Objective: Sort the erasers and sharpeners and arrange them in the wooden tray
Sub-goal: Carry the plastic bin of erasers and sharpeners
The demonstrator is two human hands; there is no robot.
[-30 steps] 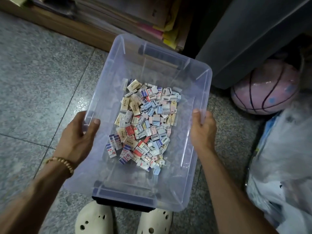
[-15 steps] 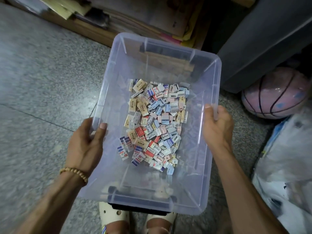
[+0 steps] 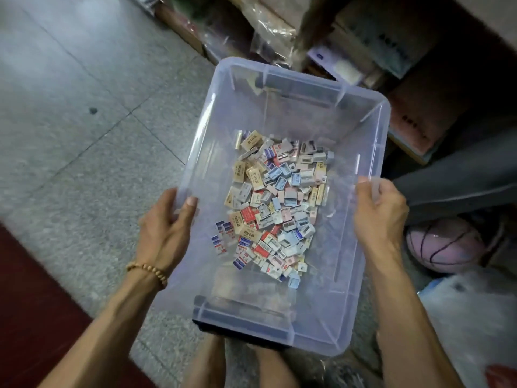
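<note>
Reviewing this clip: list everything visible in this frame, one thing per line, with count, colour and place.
plastic bin: one, clear, centre, carried above the floor by its long sides
erasers and sharpeners: too many to count, mixed tan, blue, red, white and pink, one unsorted heap on the bin's bottom
floor: grey speckled tiles, left
dark red surface: one, bottom left corner
basketball: one, pink with dark lines, on the floor at the right
plastic bag: one, whitish, bottom right
cardboard boxes: several, brown, stacked along the top and right
bracelet: one, tan beads, on the left wrist
left hand: grips the bin's left rim
right hand: grips the bin's right rim
</note>
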